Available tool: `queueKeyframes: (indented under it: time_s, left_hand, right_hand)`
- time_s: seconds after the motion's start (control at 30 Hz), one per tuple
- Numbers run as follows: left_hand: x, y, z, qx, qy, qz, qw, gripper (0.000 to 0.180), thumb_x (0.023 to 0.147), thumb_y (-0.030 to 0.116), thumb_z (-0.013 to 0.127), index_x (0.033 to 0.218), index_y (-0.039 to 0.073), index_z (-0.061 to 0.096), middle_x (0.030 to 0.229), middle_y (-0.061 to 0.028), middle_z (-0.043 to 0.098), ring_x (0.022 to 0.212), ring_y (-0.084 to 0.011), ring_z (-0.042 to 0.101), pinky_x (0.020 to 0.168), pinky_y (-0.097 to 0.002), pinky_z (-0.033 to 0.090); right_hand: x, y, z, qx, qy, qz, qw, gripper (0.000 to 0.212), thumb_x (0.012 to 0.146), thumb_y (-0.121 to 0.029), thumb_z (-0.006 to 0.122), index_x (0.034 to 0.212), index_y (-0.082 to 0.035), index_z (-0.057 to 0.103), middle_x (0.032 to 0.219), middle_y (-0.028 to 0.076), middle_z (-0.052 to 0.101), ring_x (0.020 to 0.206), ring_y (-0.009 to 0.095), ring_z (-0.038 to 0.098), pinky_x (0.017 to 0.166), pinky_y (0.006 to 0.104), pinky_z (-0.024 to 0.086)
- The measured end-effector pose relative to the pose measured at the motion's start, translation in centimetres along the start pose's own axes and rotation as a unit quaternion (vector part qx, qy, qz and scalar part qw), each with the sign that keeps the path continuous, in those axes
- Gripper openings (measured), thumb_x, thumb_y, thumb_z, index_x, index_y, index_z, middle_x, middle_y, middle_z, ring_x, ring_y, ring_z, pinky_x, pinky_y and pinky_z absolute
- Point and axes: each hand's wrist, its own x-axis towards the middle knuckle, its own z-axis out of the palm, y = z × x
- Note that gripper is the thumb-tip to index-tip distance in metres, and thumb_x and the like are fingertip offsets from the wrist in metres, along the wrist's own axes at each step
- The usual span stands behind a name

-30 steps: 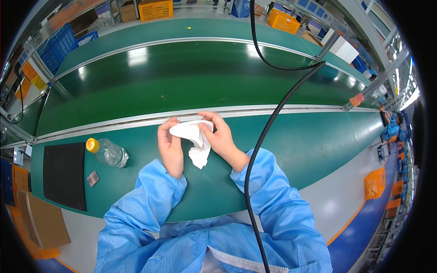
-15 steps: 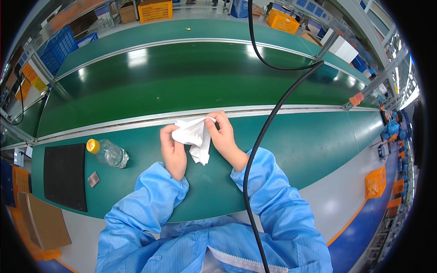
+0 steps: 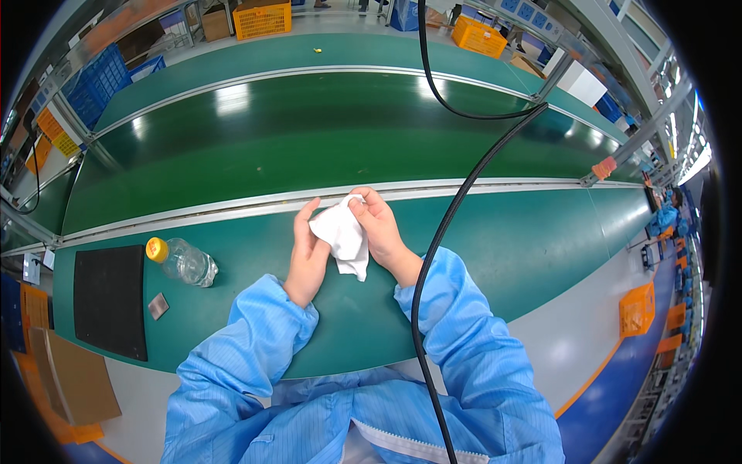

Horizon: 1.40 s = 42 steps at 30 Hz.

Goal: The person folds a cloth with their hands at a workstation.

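Note:
A crumpled white cloth (image 3: 342,230) hangs over the near green worktop, its loose end pointing down toward me. My right hand (image 3: 380,232) pinches its upper right part between thumb and fingers. On the cloth's left side is my left hand (image 3: 308,255), fingers stretched up and thumb apart, the thumb against the cloth's edge. To the left are a clear plastic bottle (image 3: 188,263) with a yellow cap (image 3: 157,249), a small square greyish piece (image 3: 158,306) and a flat black mat (image 3: 110,303).
A thick black cable (image 3: 452,209) loops down in front of me, crossing my right sleeve. Beyond the metal rail (image 3: 255,206) runs a green belt-like surface (image 3: 309,139). A cardboard box (image 3: 73,375) sits at lower left; orange crates (image 3: 638,309) stand on the floor at right.
My left fingers have loosened from the cloth and straightened. The cloth has shifted right and bunched closer to my right hand, which still pinches it.

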Motion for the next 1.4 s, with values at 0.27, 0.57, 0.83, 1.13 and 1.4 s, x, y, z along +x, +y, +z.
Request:
queueKeyframes:
  time_s: [0.27, 0.57, 0.83, 1.13, 1.4]
  left_hand:
    - [0.2, -1.0, -0.5, 0.077, -0.048, 0.011, 0.996, 0.048, 0.09, 0.004, 0.055, 0.135, 0.003, 0.038, 0.125, -0.0094, 0.051, 0.118, -0.0177, 0.049, 0.1, -0.0303, 0.039]
    - [-0.2, -0.7, -0.7, 0.093, 0.103, 0.092, 0.986, 0.019, 0.092, 0.003, 0.052, 0.111, 0.003, 0.049, 0.099, -0.0039, 0.054, 0.09, -0.01, 0.052, 0.081, -0.0243, 0.044]
    - [-0.6, 1.0, -0.3, 0.072, 0.183, 0.12, 0.973, 0.029, 0.095, 0.004, 0.044, 0.124, 0.004, 0.04, 0.111, -0.0075, 0.05, 0.103, -0.0136, 0.049, 0.091, -0.0269, 0.041]
    - [-0.3, 0.9, -0.4, 0.058, 0.195, 0.11, 0.973, 0.034, 0.095, 0.003, 0.041, 0.129, 0.004, 0.037, 0.116, -0.0105, 0.049, 0.107, -0.0169, 0.049, 0.095, -0.0297, 0.04]
    - [-0.2, 1.0, -0.2, 0.051, 0.178, 0.087, 0.979, 0.034, 0.097, 0.01, 0.041, 0.131, 0.006, 0.038, 0.119, -0.0121, 0.052, 0.108, -0.0177, 0.05, 0.096, -0.0294, 0.04]
  right_hand:
    - [-0.3, -0.1, 0.2, 0.012, -0.033, 0.005, 0.999, 0.014, 0.096, -0.015, 0.054, 0.108, -0.009, 0.052, 0.095, 0.004, 0.063, 0.086, 0.011, 0.061, 0.075, 0.0252, 0.049]
    - [-0.3, 0.3, -0.1, -0.053, -0.072, 0.046, 0.995, 0.02, 0.094, -0.014, 0.057, 0.111, -0.004, 0.055, 0.101, 0.004, 0.062, 0.092, 0.01, 0.06, 0.078, 0.0253, 0.05]
    - [-1.2, 0.0, 0.6, -0.438, -0.156, -0.004, 0.885, 0.03, 0.087, -0.025, 0.065, 0.108, -0.004, 0.062, 0.088, 0.008, 0.066, 0.08, 0.013, 0.061, 0.072, 0.0297, 0.049]
    - [-1.0, -0.4, 0.7, -0.201, -0.091, 0.053, 0.974, 0.025, 0.091, -0.016, 0.062, 0.109, 0.001, 0.061, 0.097, 0.004, 0.066, 0.087, 0.011, 0.06, 0.078, 0.026, 0.048]
    - [-0.4, 0.0, -0.3, -0.012, -0.047, 0.051, 0.998, 0.023, 0.093, -0.018, 0.059, 0.109, -0.001, 0.06, 0.102, 0.005, 0.065, 0.092, 0.013, 0.061, 0.082, 0.0283, 0.049]
